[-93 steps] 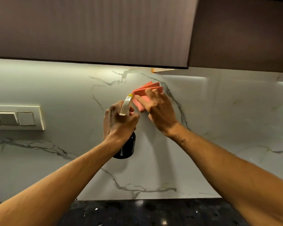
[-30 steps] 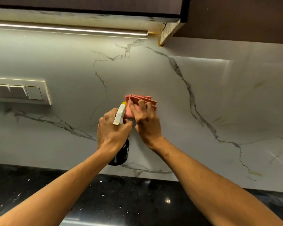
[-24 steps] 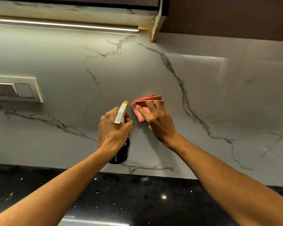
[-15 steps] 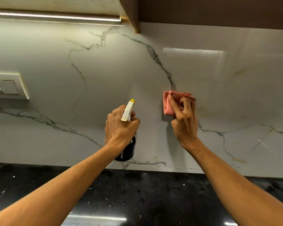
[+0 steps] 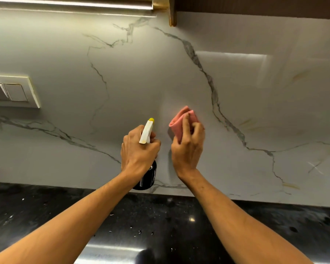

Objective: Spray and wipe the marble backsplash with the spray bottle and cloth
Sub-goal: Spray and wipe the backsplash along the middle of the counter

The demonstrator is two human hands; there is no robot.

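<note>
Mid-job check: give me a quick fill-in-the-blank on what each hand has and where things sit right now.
1. The left hand grips the ____ by its neck.
2. The right hand holds a folded pink ____ at the marble backsplash.
3. The bottle's nozzle tip is coloured ____.
4. The switch plate is mounted on the wall to the ____ of both hands.

Missing words: spray bottle; cloth; yellow; left

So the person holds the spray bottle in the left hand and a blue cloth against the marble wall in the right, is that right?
Almost. The head view shows the cloth is pink, not blue. The rest stands: the left hand grips the spray bottle, and the right hand holds the cloth at the marble backsplash.
</note>
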